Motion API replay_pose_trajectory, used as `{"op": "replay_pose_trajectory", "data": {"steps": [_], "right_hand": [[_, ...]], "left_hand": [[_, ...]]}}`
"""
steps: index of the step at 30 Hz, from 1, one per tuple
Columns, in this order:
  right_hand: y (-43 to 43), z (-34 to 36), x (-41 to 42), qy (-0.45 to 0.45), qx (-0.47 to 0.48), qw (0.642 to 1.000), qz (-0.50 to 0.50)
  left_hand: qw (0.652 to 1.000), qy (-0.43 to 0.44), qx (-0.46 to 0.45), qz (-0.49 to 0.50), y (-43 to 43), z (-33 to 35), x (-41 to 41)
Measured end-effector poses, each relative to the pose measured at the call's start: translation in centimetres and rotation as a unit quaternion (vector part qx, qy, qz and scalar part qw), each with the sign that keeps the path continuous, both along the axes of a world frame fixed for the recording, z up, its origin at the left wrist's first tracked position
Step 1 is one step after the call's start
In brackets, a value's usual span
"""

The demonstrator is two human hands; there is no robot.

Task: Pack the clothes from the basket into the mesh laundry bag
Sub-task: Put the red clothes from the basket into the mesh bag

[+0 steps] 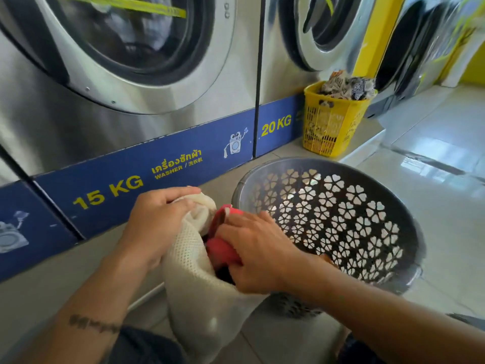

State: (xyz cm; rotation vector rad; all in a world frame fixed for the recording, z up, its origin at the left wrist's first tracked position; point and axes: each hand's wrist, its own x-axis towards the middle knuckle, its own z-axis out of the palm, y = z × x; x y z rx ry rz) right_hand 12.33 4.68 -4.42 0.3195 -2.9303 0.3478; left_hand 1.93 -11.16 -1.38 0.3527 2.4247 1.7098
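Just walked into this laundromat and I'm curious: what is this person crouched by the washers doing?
They are packing laundry. The left hand holds open a white mesh laundry bag, while the right hand pushes a red garment into its mouth. The grey basket beside it looks nearly empty. A yellow basket of clothes stands farther back.

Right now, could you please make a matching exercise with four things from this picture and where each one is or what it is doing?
Things:
1. mesh bag
2. grey basket
3. yellow basket
4. red cloth

Places or states:
A. stands by the 20 KG washer, full of patterned laundry
B. tilted on its side, looks nearly empty
C. held open by the left hand
D. pushed in by the right hand

Pairs: 1-C, 2-B, 3-A, 4-D
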Motion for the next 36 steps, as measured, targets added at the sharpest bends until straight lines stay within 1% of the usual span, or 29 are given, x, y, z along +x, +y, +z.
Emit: {"op": "replay_pose_trajectory", "data": {"steps": [1, 2, 3, 4, 6, 7, 9, 11, 14, 15, 18, 20, 21, 22, 24, 25, 26, 27, 29, 31, 33, 36], "right_hand": [[-0.6, -1.3, 0.0, -0.036, 0.059, 0.997, 0.022], [-1.0, -2.1, 0.1, -0.076, 0.089, 0.992, 0.048], [-1.0, -2.0, 0.2, -0.108, 0.081, 0.988, 0.073], [-0.7, -1.1, 0.3, -0.135, 0.036, 0.987, 0.084], [0.6, 0.9, 0.0, -0.186, -0.087, 0.976, 0.067], [1.3, 1.7, -0.2, -0.183, -0.133, 0.973, 0.047], [2.4, 1.9, -0.6, -0.129, -0.174, 0.976, -0.001], [2.7, 1.0, -0.9, -0.109, -0.172, 0.979, -0.031], [2.8, -0.4, -1.7, -0.113, -0.173, 0.977, -0.059], [3.0, -0.7, -2.1, -0.105, -0.159, 0.979, -0.070], [3.6, -1.6, -2.8, -0.078, -0.073, 0.990, -0.095], [4.1, -2.4, -3.0, -0.070, -0.047, 0.990, -0.112], [4.3, -2.6, -3.0, -0.078, -0.053, 0.988, -0.122], [4.6, -2.9, -2.9, -0.103, -0.081, 0.982, -0.132], [5.1, -3.1, -2.8, -0.161, -0.166, 0.965, -0.128], [5.2, -3.4, -2.8, -0.175, -0.205, 0.956, -0.115], [5.2, -3.6, -2.9, -0.171, -0.231, 0.952, -0.104], [5.2, -3.9, -2.9, -0.152, -0.236, 0.955, -0.099], [5.0, -4.2, -3.1, -0.104, -0.209, 0.967, -0.097], [4.8, -3.7, -3.1, -0.077, -0.172, 0.977, -0.098], [4.3, -2.5, -3.2, -0.041, -0.140, 0.982, -0.118], [2.6, -0.5, -3.3, 0.083, -0.115, 0.974, -0.178]], "left_hand": [[1.000, -0.003, -0.002, 0.001, 0.0, 0.0, 0.1], [1.000, -0.002, -0.008, 0.003, 0.1, -0.1, 0.3], [1.000, 0.001, -0.015, 0.005, 0.1, -0.2, 0.4], [1.000, 0.003, -0.021, 0.008, 0.1, -0.3, 0.4], [1.000, 0.003, -0.019, 0.013, -0.1, -0.4, 0.3], [1.000, 0.003, -0.015, 0.013, -0.3, -0.4, 0.2], [1.000, 0.003, -0.006, 0.013, -0.5, -0.4, 0.1], [1.000, 0.001, 0.005, 0.013, -0.4, -0.5, 0.0], [1.000, 0.006, 0.009, 0.010, -0.3, -0.7, -0.1], [1.000, 0.009, 0.008, 0.009, -0.2, -0.8, -0.1], [1.000, 0.018, 0.000, 0.002, 0.0, -0.9, 0.0], [1.000, 0.018, -0.008, 0.001, 0.0, -0.9, 0.0], [1.000, 0.017, -0.011, -0.001, -0.1, -0.9, 0.0], [1.000, 0.015, -0.013, -0.003, -0.1, -1.0, 0.0], [1.000, 0.015, -0.019, -0.005, -0.3, -1.1, 0.0], [1.000, 0.015, -0.023, -0.004, -0.3, -1.1, -0.1], [1.000, 0.014, -0.026, -0.003, -0.4, -1.2, -0.1], [1.000, 0.013, -0.028, -0.002, -0.4, -1.2, -0.1], [1.000, 0.012, -0.028, -0.002, -0.4, -1.2, 0.0], [1.000, 0.013, -0.027, 0.000, -0.4, -1.2, 0.0], [1.000, 0.014, -0.023, 0.004, -0.5, -1.1, 0.1], [1.000, 0.004, -0.004, 0.018, -0.6, -0.8, 0.0]]}}
